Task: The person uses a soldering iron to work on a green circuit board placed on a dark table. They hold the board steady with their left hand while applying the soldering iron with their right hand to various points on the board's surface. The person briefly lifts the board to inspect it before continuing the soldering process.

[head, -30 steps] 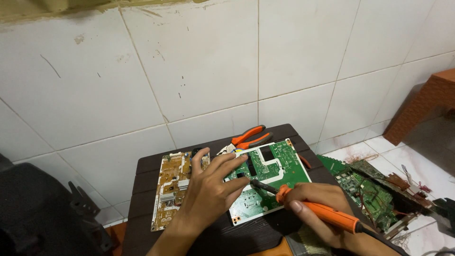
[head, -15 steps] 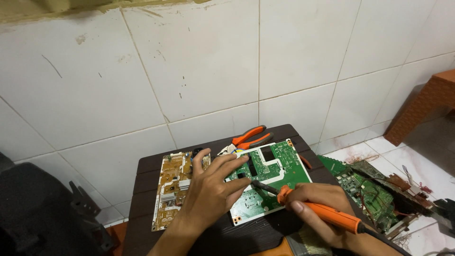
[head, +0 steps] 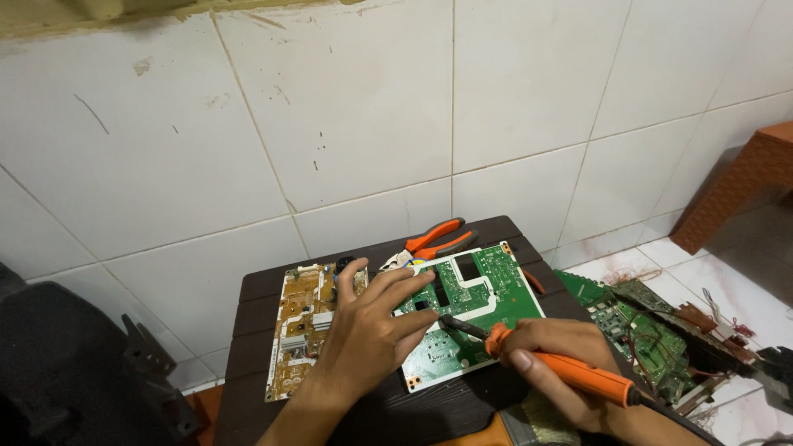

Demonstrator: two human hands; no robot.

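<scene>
A green circuit board (head: pixel 487 289) lies on a small dark brown table (head: pixel 256 285). My left hand (head: pixel 372 330) rests flat on the board's left part, fingers spread. My right hand (head: pixel 553 363) grips an orange-handled soldering iron (head: pixel 570 372) like a pen, its dark tip touching the board near the middle. A tan circuit board (head: pixel 297 326) lies to the left of the green one, partly under my left wrist.
Orange-handled pliers (head: pixel 434 239) lie at the table's back edge near the white tiled wall. More green circuit boards (head: pixel 644 330) and wires are piled on the floor at the right. A dark bulky object (head: pixel 74 372) stands at the left.
</scene>
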